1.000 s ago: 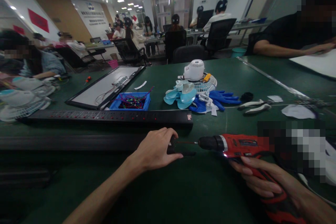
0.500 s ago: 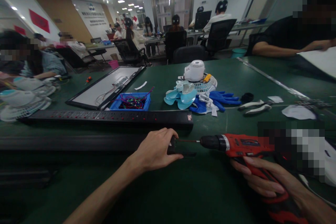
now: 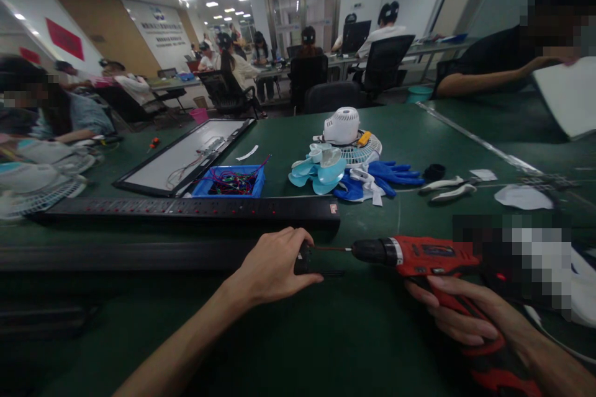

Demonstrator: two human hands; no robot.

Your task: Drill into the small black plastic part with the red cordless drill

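Observation:
My right hand (image 3: 465, 313) is wrapped round the handle of a red and black cordless drill (image 3: 431, 255). The drill lies level, and its long thin bit (image 3: 333, 249) points left at the end of a long black bar (image 3: 139, 256). My left hand (image 3: 274, 267) grips that end of the bar, thumb below and fingers over the top. Whether the bit's tip sits in a screw is too small to tell. Just behind lies a black power strip (image 3: 302, 212) with a row of sockets and red lights.
A blue tray (image 3: 261, 183) of wires, light-blue fan blades (image 3: 319, 170), a white fan part (image 3: 342, 126), blue gloves (image 3: 395, 173) and pliers (image 3: 449, 189) lie beyond the strip. A framed panel (image 3: 186, 155) is at back left. Across the table, a person (image 3: 493, 68) holds a white sheet.
The view has shifted slightly. Both hands, the drill and the bar keep about the same places. At the far right, the person's white sheet has been raised and tilted.

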